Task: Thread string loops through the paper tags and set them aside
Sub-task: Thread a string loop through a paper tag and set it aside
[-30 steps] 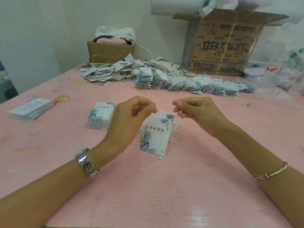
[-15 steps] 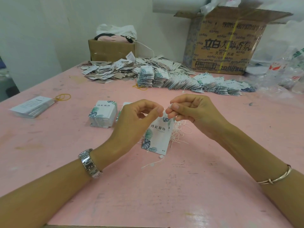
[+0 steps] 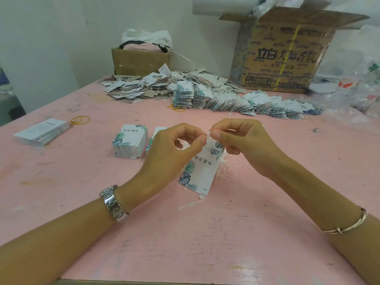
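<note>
Two hands are meeting at the centre of the frame. My left hand (image 3: 170,153) is pinching the top of a leaf-printed paper tag (image 3: 202,169) between thumb and forefinger, and my right hand (image 3: 244,145) is pinching the white string end (image 3: 209,134) at the tag's upper edge, fingertips almost touching. The tag is hanging tilted just above the pink table (image 3: 226,233), with a loose bundle of strings (image 3: 226,165) lying behind it. A neat stack of tags (image 3: 130,141) is sitting left of centre. Strung tags (image 3: 236,101) are lying fanned in a row across the upper middle, below a large cardboard box (image 3: 287,58) at upper right.
</note>
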Tool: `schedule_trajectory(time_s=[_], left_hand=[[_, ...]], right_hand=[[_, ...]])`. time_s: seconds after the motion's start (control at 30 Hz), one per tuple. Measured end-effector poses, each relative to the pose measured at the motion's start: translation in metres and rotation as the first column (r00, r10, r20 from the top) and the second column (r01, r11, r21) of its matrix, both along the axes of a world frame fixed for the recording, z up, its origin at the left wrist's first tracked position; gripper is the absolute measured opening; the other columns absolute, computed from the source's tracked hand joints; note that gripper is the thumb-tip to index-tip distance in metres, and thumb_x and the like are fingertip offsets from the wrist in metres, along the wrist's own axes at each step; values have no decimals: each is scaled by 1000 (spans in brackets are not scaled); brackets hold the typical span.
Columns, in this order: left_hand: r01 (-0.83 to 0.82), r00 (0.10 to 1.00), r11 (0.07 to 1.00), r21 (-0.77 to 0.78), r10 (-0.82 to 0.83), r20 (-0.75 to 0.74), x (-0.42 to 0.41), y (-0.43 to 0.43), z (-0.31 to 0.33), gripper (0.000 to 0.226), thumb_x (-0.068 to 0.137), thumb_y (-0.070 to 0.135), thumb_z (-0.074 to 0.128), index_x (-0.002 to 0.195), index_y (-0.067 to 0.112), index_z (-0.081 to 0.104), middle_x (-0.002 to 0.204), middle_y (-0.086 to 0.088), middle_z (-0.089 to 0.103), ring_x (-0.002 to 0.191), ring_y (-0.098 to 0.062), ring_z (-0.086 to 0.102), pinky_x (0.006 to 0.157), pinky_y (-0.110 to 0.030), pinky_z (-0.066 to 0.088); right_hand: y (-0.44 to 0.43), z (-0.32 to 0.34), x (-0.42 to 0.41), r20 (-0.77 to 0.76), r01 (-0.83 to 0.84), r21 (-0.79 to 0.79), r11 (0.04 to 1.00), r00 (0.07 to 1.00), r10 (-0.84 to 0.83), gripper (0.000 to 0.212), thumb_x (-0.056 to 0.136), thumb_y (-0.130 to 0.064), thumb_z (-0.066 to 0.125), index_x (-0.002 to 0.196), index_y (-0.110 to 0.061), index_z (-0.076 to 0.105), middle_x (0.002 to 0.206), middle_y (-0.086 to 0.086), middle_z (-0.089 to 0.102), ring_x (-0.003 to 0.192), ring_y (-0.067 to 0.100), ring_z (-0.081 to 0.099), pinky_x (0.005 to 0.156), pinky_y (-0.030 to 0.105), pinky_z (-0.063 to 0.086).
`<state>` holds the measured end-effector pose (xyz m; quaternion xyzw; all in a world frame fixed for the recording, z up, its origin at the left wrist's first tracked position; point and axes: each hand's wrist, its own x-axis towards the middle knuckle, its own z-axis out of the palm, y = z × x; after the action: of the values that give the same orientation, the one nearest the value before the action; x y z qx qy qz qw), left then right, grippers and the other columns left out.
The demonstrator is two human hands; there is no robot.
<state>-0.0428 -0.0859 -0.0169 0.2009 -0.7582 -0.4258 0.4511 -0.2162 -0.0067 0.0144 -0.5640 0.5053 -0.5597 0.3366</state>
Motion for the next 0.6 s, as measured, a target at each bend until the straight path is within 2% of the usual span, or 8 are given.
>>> schedule_trajectory(time_s=[0.1,0.23,0.5,0.6], left_hand=[[2,1000,1000,-13,-2,2,0,0,0,6,88,22,72,85,27,71,79,17,70,76,0,59,71,-24,41],[-9,1000,1000,-6,9,-6,0,-2,-1,8,89,21,72,85,28,70,81,12,71,76,-1,59,71,-24,41],[-19,1000,1000,-3,19,-6,1,-1,0,5,89,21,72,86,26,71,81,12,71,76,0,59,69,-21,41],[-28,1000,1000,-14,28,-3,1,0,1,6,89,22,71,85,27,70,81,14,71,76,0,59,69,-20,42]], right_hand=[[0,0,3,-32,7,-12,1000,999,-7,10,74,-27,77,78,-18,76,79,23,55,63,31,26,50,23,24],[0,1,3,-17,52,-29,998,998,-52,10,72,-29,77,77,-20,76,80,22,54,56,17,32,49,20,29],[0,-2,4,-31,49,-27,998,998,-50,8,74,-27,76,78,-20,75,78,23,54,57,17,31,50,19,28],[0,-4,4,-44,42,-55,998,998,-45,9,76,-23,75,81,-16,73,73,16,62,53,10,41,50,17,32]])
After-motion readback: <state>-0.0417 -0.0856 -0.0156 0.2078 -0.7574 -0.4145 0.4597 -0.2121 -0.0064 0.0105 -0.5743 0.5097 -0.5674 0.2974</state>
